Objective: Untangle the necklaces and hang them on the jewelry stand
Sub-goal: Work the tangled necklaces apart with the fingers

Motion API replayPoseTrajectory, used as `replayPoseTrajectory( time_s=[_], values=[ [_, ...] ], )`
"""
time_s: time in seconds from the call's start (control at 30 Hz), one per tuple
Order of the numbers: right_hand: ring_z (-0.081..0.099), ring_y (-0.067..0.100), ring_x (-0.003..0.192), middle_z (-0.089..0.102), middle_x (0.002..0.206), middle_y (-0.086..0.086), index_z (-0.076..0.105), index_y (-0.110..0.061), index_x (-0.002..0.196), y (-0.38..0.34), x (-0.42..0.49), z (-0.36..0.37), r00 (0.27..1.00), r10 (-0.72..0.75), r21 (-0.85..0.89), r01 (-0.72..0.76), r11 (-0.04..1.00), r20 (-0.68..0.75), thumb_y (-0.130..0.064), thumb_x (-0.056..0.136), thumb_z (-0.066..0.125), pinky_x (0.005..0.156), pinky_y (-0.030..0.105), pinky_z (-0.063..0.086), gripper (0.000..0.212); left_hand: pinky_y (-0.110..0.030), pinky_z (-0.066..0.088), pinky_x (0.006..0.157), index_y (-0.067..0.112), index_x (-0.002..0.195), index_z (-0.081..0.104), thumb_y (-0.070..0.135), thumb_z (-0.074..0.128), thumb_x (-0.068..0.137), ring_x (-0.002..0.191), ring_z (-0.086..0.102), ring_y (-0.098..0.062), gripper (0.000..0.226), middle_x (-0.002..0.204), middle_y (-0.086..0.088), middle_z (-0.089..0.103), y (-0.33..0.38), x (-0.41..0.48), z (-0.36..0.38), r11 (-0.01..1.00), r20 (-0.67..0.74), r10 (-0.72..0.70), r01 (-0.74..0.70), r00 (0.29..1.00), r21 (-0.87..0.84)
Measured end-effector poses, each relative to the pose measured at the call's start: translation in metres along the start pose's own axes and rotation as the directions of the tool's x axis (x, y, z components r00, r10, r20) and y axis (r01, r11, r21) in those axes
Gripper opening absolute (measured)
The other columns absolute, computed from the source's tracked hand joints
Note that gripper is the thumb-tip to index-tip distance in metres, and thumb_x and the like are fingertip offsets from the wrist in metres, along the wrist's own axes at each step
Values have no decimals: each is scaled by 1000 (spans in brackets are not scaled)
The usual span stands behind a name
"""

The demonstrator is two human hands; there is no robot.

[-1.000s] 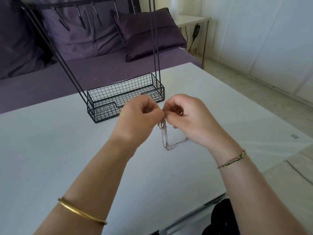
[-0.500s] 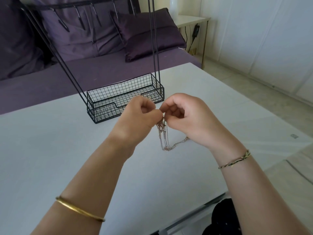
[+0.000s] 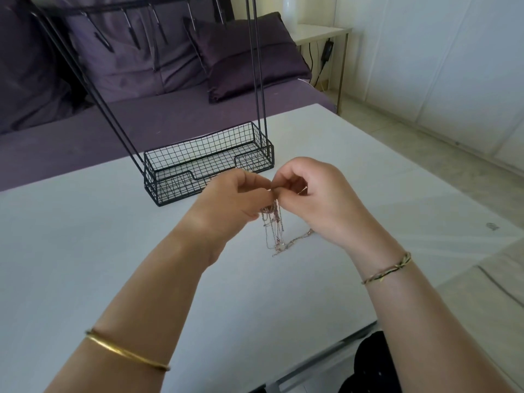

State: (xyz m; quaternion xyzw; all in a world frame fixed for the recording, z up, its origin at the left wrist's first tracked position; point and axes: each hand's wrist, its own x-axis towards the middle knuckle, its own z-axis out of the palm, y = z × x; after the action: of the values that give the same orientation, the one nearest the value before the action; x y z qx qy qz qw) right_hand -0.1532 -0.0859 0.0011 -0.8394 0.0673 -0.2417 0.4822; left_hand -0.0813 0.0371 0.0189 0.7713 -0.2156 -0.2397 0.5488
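No legible text or labels anywhere

One head view, wide and close.
We look forward and down onto our left hand (image 3: 235, 199) and right hand (image 3: 314, 194), near, above the table (image 3: 85, 251); stand (image 3: 170, 188) and sofa (image 3: 170, 117) lie beyond.
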Motion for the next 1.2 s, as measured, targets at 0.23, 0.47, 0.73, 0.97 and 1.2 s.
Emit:
replayPoseTrajectory(
  time_s=[0.23, 0.47, 0.73, 0.97, 1.2],
  values=[
    [58, 12, 62, 61, 68, -4, 55, -21, 75, 0, 0, 3, 994, 86, -24, -85, 996, 69, -5, 85, 57, 59, 28, 48, 18, -11, 37, 47, 14, 82, 57, 10, 57, 83, 58, 48, -4, 5, 71, 6, 58, 0, -4, 5, 839, -99, 321, -235, 942, 491],
    [51, 12, 62, 58, 70, -3, 55, -16, 78, 1, 0, 3, 989, 96, -146, -79, 986, 113, -12, 83, 60, 55, 24, 40, 8, -10, 31, 41, 11, 82, 56, 5, 54, 84, 46, 40, 2, 7, 67, 6, 51, -4, -2, 7, 931, -90, 216, -177, 972, 319],
    [53, 10, 57, 59, 61, -3, 62, -13, 79, 3, 1, 7, 984, 178, 166, -174, 971, -9, 0, 81, 57, 54, 27, 45, 14, -10, 36, 45, 14, 88, 62, 8, 58, 86, 52, 49, 2, 8, 72, 0, 64, 0, -2, 5, 938, -103, 211, -172, 972, 302],
    [51, 2, 51, 58, 56, -11, 65, -14, 85, 2, 2, -2, 982, 188, 267, -190, 945, 33, 1, 84, 61, 52, 18, 44, 15, -14, 41, 52, 15, 82, 63, 11, 57, 87, 61, 54, -4, 9, 72, 0, 66, -1, -2, 4, 946, -141, 225, -181, 964, 270],
    [45, -2, 45, 56, 56, -13, 67, -19, 85, 2, 0, -8, 979, 186, 171, -198, 965, 82, -3, 85, 63, 48, 11, 36, 16, -39, 50, 87, 16, 74, 60, 10, 54, 88, 72, 60, -16, 17, 68, 1, 64, 4, -1, 2, 992, -122, -28, 13, 992, -125]
  ],
)
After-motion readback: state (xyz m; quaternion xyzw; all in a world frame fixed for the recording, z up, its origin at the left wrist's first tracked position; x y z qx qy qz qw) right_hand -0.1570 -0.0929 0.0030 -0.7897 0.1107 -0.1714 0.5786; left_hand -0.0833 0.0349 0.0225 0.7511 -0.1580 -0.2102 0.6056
